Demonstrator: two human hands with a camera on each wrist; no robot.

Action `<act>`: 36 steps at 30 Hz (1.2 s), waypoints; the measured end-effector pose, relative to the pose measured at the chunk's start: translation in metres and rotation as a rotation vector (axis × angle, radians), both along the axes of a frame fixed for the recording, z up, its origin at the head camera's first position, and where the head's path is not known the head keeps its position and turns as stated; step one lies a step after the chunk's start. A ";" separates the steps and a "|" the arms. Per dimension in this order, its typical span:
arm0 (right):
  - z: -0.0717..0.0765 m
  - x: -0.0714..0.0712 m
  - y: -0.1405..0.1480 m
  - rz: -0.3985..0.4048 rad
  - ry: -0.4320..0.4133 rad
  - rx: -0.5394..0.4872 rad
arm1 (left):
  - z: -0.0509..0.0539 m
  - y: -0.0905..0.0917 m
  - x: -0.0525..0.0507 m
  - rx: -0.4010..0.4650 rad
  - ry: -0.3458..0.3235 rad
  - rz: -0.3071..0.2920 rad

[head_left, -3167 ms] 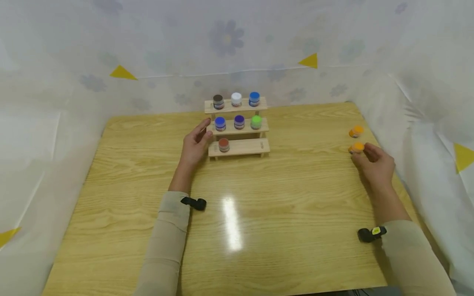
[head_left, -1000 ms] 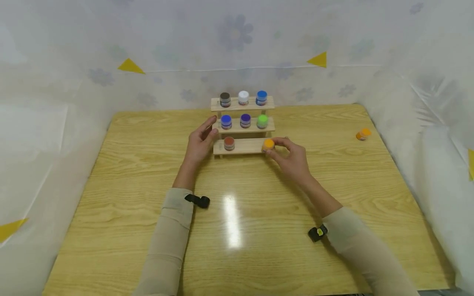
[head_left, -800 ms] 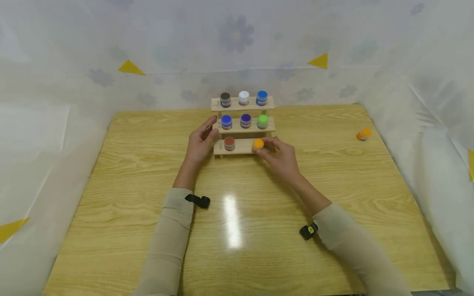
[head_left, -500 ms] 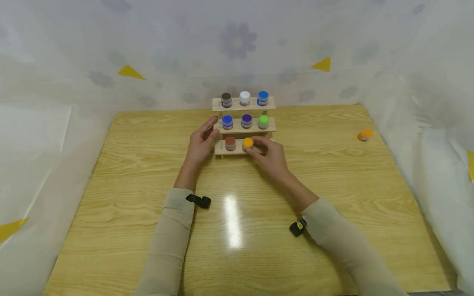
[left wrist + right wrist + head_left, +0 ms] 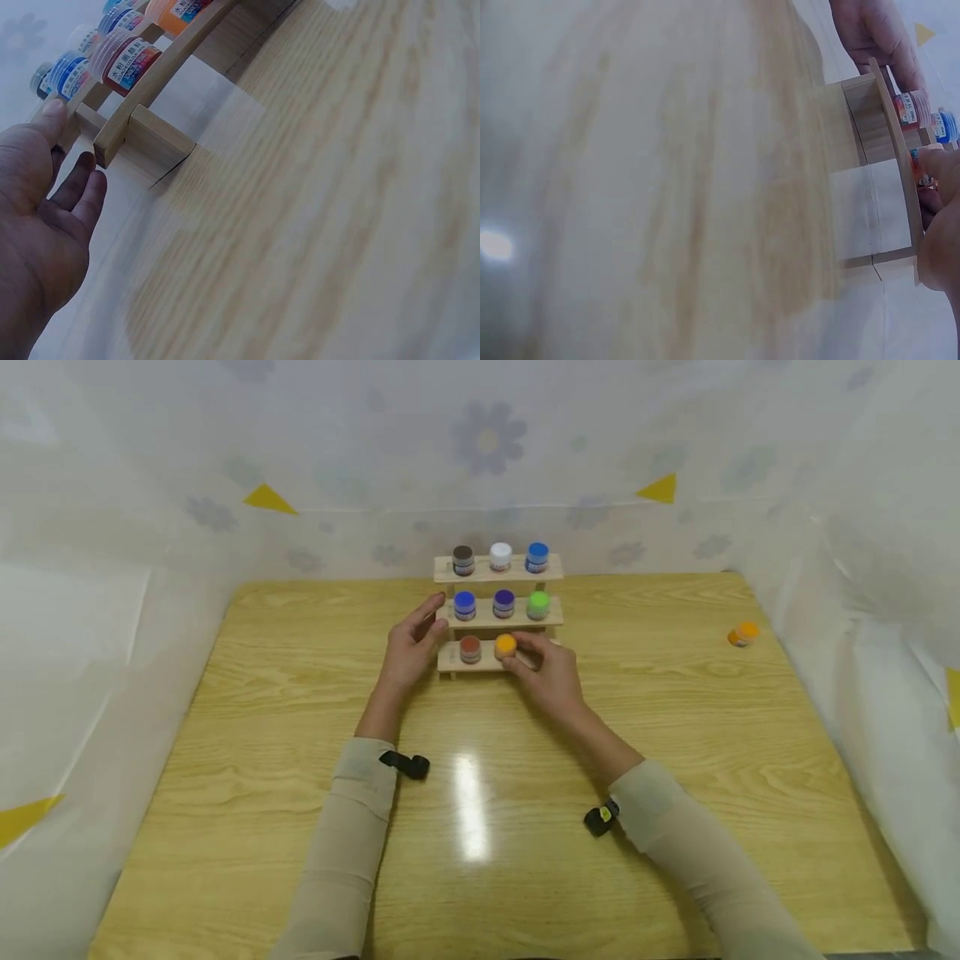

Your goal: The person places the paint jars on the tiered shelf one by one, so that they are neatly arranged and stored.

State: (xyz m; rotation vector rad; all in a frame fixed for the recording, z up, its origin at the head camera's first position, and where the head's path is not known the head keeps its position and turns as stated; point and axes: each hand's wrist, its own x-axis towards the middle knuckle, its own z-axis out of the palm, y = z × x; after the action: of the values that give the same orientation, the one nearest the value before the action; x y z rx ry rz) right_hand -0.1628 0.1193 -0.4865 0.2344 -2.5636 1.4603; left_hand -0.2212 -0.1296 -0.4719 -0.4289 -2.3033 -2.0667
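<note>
In the head view, a three-step wooden display rack [image 5: 495,612] holds small paint jars. My right hand [image 5: 551,681] pinches an orange paint jar [image 5: 505,647] between thumb and fingers on the lowest step. Just left of it stands a brown-red paint jar [image 5: 470,649]. At the rack's left end, my left hand [image 5: 408,647] holds the middle step, its thumb and forefinger at the front and back of the end. The left wrist view shows the left thumb against that end, other fingers loosely bent below. The right fingers partly hide the orange jar in the right wrist view.
On the upper steps stand several jars, among them a white jar [image 5: 500,557] and a green jar [image 5: 538,605]. Another orange jar [image 5: 742,634] stands near the right edge of the table [image 5: 300,827]. Pale patterned sheeting [image 5: 360,443] encloses the sides and back.
My right hand has brought one orange jar from the table's right side to the rack's lowest step, sliding leftward to beside the brown-red jar. My left hand stays at the rack's left end.
</note>
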 end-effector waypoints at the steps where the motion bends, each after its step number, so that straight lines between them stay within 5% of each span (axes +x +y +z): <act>1: 0.000 0.001 0.001 -0.001 -0.011 -0.007 | -0.001 0.000 0.000 0.000 0.003 0.000; 10: 0.001 0.015 0.025 -0.025 -0.093 -0.166 | -0.002 0.004 0.000 -0.004 0.004 -0.015; 13: 0.000 0.020 0.039 -0.047 -0.110 -0.220 | -0.010 0.003 -0.007 -0.016 -0.008 -0.010; 20: -0.001 0.028 0.081 -0.079 -0.078 -0.172 | -0.030 -0.002 -0.019 -0.010 -0.018 0.010; 30: 0.011 0.049 0.153 -0.275 -0.187 -0.153 | -0.032 -0.008 -0.017 -0.019 -0.013 0.010; 36: 0.001 0.059 0.198 -0.414 -0.280 -0.196 | -0.031 -0.012 -0.016 -0.019 -0.021 0.017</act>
State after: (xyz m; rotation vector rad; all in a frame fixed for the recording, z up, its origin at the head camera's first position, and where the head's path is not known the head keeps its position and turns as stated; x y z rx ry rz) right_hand -0.1041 0.3172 -0.4857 -0.5302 -2.4367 1.6469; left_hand -0.2373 -0.1420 -0.5031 -0.3886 -2.3317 -2.0535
